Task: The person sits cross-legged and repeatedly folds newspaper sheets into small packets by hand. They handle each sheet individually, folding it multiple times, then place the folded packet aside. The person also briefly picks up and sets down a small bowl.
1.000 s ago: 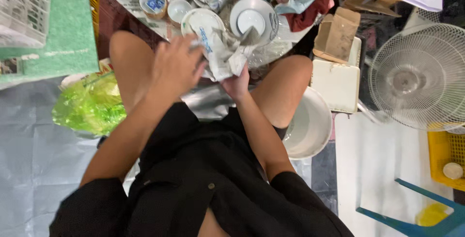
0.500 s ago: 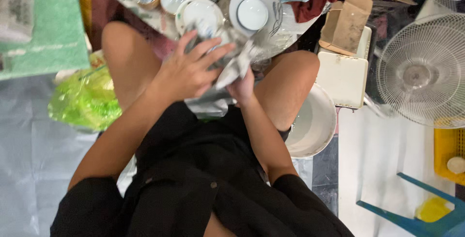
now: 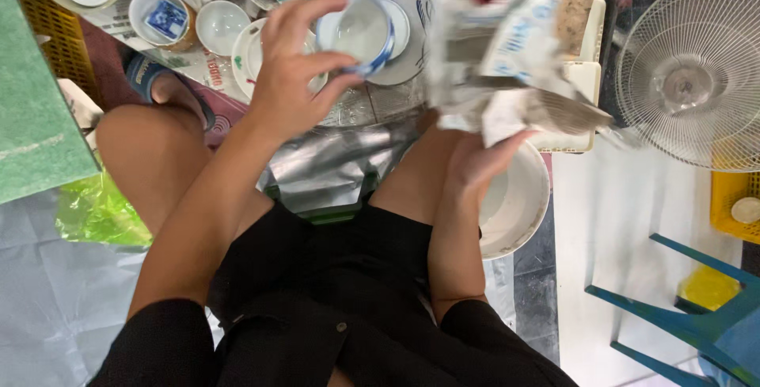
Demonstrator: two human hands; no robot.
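At the far left of the frame a flat green board (image 3: 32, 118) and a crumpled yellow-green plastic bag (image 3: 99, 213) lie beside your knee, and above them, in the upper left, stand small white porcelain bowls (image 3: 220, 27) on printed paper. Just right of those, your left hand (image 3: 297, 78) is raised over the crockery, fingers and thumb curled around a small white cup with a blue rim (image 3: 360, 35). The cup is clear of the floor, tilted with its mouth toward you, in front of a white plate with a blue edge (image 3: 412, 7). At centre right, your right hand (image 3: 475, 161) is half closed under a crumpled sheet of grey-white newspaper (image 3: 507, 62), gripping its lower edge while the rest stands loose above your palm, near the cup but apart from it. As I judge it, cup and paper are being handled together here, one per hand. Any move between them calls for a firm pinch on the smooth cup and a flatter paper. Further right a round white plastic basin (image 3: 518, 197) sits by your thigh, then a white wire-guard fan (image 3: 697, 70).
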